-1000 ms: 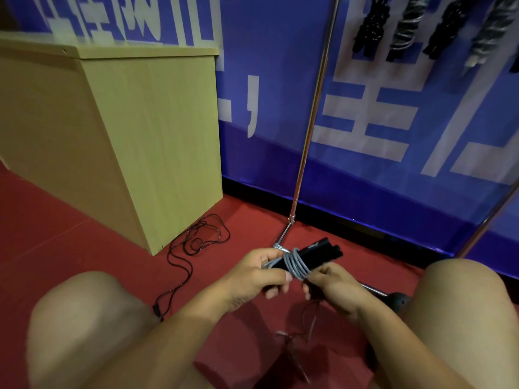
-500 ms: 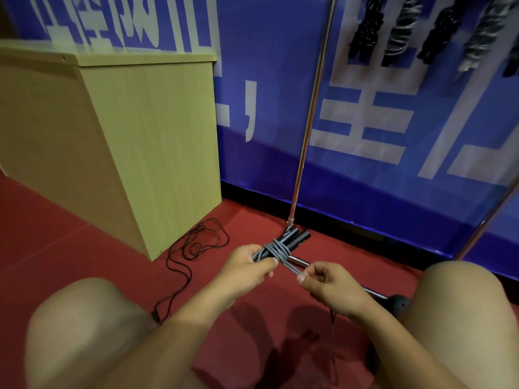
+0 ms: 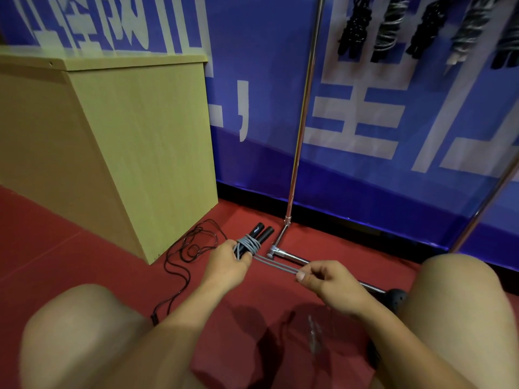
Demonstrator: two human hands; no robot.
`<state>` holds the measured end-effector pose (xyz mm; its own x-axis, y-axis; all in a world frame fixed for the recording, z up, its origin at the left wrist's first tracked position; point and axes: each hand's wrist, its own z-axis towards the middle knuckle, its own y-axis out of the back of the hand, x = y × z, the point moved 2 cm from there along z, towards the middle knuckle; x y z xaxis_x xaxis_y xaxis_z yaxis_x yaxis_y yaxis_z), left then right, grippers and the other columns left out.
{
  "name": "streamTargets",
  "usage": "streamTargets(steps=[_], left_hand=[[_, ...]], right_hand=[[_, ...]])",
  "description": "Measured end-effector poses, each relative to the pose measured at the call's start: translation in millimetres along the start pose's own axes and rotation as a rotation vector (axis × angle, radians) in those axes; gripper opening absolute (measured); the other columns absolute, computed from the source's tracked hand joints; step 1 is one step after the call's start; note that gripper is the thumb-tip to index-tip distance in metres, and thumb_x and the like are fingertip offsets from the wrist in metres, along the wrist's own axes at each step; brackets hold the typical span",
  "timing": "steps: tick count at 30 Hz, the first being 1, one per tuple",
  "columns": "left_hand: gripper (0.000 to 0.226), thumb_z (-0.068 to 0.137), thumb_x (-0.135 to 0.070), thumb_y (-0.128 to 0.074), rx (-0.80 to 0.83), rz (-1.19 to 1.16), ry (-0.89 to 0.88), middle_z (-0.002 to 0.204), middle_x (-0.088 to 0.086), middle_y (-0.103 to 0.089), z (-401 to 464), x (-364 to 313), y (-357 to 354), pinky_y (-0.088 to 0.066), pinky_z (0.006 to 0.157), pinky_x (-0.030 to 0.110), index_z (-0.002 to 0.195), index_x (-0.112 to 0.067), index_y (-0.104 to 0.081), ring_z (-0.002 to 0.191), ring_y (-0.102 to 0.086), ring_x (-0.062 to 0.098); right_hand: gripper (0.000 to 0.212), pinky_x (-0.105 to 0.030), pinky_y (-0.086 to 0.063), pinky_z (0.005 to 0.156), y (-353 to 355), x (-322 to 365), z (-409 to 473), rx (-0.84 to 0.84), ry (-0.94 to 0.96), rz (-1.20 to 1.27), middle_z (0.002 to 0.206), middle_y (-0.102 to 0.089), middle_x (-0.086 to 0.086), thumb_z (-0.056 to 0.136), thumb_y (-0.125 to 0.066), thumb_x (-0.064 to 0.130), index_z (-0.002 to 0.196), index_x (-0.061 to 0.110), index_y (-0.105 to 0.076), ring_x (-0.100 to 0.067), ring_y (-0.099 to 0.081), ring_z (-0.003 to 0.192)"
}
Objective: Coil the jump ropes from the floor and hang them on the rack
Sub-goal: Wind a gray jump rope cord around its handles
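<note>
The left hand (image 3: 227, 269) is wrapped round the near ends of two black handles (image 3: 259, 234), its fingers (image 3: 243, 259) curled tight about them; the handles jut out beyond the fingers toward the wall. Several turns of the grey jump rope (image 3: 248, 244) are wound round the handles just past those fingers. From that winding two grey strands run taut to the right hand (image 3: 330, 284), whose thumb and forefinger pinch them — the other fingers of that hand are loosely curled behind. The two hands are held apart, the strands stretched between them above the red floor (image 3: 84, 262).

Just beyond the strands lies the foot of the metal rack (image 3: 299, 141), its chrome upright rising past the left-hand fingers' far side, with a low bar running along the floor under the right hand to a black caster (image 3: 394, 300). High on the rack, well above both hands, hang coiled ropes (image 3: 390, 23), black and grey.

Left of the left hand a black jump rope (image 3: 191, 248) lies loose on the floor in tangled loops, trailing toward the near knee. It lies at the corner of a pale wooden cabinet (image 3: 126, 141). A blue banner (image 3: 365, 122) with white characters covers the wall behind. Both bare knees frame the bottom of the view.
</note>
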<state>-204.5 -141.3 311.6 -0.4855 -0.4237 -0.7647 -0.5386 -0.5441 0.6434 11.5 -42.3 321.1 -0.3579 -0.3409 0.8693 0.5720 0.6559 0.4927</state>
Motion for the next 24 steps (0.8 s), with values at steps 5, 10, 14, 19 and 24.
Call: streamTargets(steps=[5, 10, 14, 19, 24], left_hand=[[0.015, 0.090, -0.031, -0.065, 0.013, 0.118, -0.028, 0.076, -0.005, -0.060, 0, 2, -6, -0.033, 0.055, 0.029, 0.091, -0.016, -0.060, 0.069, -0.055, 0.017], [0.018, 0.089, -0.033, -0.065, 0.038, 0.155, -0.038, 0.076, -0.002, -0.061, -1, 4, -11, -0.034, 0.057, 0.030, 0.084, -0.019, -0.057, 0.070, -0.057, 0.022], [0.020, 0.090, -0.033, -0.065, 0.077, 0.190, -0.029, 0.079, -0.001, -0.060, -1, 5, -11, -0.034, 0.057, 0.030, 0.086, -0.017, -0.055, 0.072, -0.055, 0.020], [0.019, 0.091, -0.032, -0.065, 0.186, 0.296, -0.076, 0.087, -0.001, -0.062, -5, 7, -17, -0.041, 0.065, 0.031, 0.090, -0.017, -0.054, 0.081, -0.059, 0.023], [0.017, 0.092, -0.032, -0.062, 0.413, 0.452, -0.207, 0.104, 0.005, -0.068, -22, 3, -28, -0.049, 0.078, 0.034, 0.103, -0.021, -0.056, 0.097, -0.063, 0.030]], right_hand=[[0.020, -0.017, -0.032, 0.052, -4, 7, -5, 0.044, 0.065, 0.084, 0.054, -0.045, 0.014, 0.094, -0.065, 0.021, 0.083, 0.006, -0.070, -0.001, -0.035, 0.052], [0.016, -0.020, -0.036, 0.058, -7, 9, -8, 0.130, 0.080, 0.135, 0.059, -0.049, 0.014, 0.092, -0.069, 0.017, 0.077, 0.011, -0.072, -0.004, -0.040, 0.058], [0.019, -0.030, -0.039, 0.065, -13, 8, -10, 0.204, 0.126, 0.172, 0.067, -0.052, 0.002, 0.087, -0.071, 0.025, 0.077, 0.009, -0.072, -0.013, -0.045, 0.068], [0.020, -0.031, -0.034, 0.061, -8, 6, -7, 0.096, 0.128, 0.211, 0.065, -0.050, 0.003, 0.085, -0.070, 0.033, 0.077, 0.016, -0.073, -0.014, -0.040, 0.064], [0.017, -0.029, -0.038, 0.060, -5, 2, -3, -0.038, 0.140, 0.218, 0.066, -0.056, -0.001, 0.094, -0.066, 0.018, 0.079, 0.015, -0.074, -0.010, -0.044, 0.064]])
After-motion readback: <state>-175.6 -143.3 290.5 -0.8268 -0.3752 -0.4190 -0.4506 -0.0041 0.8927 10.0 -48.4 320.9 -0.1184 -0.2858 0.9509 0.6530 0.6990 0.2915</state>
